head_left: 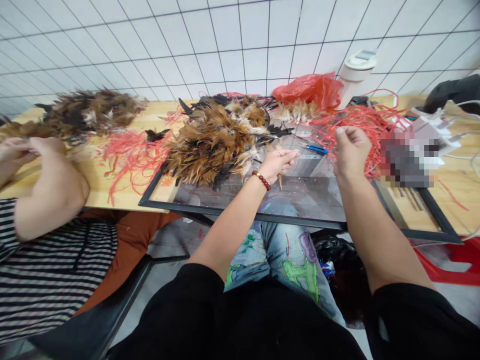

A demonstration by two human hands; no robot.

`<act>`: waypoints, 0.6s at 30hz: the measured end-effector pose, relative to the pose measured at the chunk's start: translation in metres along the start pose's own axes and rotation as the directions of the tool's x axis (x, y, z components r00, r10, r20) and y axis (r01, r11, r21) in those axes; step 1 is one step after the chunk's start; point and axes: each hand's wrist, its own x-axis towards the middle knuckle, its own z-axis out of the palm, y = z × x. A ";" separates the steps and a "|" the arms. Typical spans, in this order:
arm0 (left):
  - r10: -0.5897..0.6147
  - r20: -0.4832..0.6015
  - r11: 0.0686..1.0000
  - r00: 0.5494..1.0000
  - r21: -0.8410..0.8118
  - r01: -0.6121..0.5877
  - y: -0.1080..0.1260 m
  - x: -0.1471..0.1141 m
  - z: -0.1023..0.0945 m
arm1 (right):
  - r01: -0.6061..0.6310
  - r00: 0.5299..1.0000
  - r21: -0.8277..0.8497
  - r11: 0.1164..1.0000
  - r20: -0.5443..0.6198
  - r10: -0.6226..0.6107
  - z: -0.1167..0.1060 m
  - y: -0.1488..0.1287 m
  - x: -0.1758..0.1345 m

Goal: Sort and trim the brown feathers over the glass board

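My left hand (279,162), with a dark red bead bracelet at the wrist, is closed in a pinch over the glass-topped frame. A thin brown feather (280,182) hangs from under its fingers. To its left lies a big heap of brown, black and pale feathers (213,140). My right hand (351,147) is raised in front of a pile of red plastic strands (362,125), its fingers curled in a pinch. What those fingers hold, if anything, is too small to make out. Blue-handled snips (316,149) lie between my two hands.
A red plastic bag (311,91) and a white cup (354,77) stand at the back by the tiled wall. White chargers and cables (437,130) sit at the right. Left of me, a person in a striped shirt (56,270) works beside another feather heap (92,110).
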 end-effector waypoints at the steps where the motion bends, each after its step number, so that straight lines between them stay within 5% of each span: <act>1: 0.003 -0.008 1.000 1.000 -0.021 -0.003 0.001 0.000 -0.001 | -0.023 0.998 -0.030 0.999 -0.057 0.022 -0.005 0.001 0.003; 3: 0.027 -0.029 0.995 0.999 -0.094 -0.029 0.007 0.000 -0.004 | -0.074 0.997 -0.204 0.976 -0.046 0.066 -0.014 0.000 0.004; 4: 0.050 -0.052 0.987 0.997 -0.151 -0.057 0.011 0.000 -0.007 | -0.061 0.996 -0.346 0.936 0.047 0.082 -0.017 -0.003 0.001; 8: 0.150 -0.186 0.890 0.971 -0.403 -0.214 0.031 -0.002 -0.023 | 0.168 0.925 -0.713 0.681 0.353 0.142 -0.009 -0.025 -0.020; 12: 0.182 -0.351 0.806 0.918 -0.481 -0.344 0.039 0.000 -0.036 | 0.267 0.884 -0.696 0.667 0.452 0.117 0.020 -0.044 -0.035; 16: 0.190 -0.391 0.797 0.901 -0.474 -0.374 0.038 0.002 -0.038 | 0.208 0.784 -0.673 0.709 0.548 0.290 0.050 -0.049 -0.035; 18: 0.179 -0.401 0.795 0.898 -0.479 -0.373 0.036 0.002 -0.036 | 0.223 0.787 -0.662 0.715 0.555 0.268 0.063 -0.047 -0.033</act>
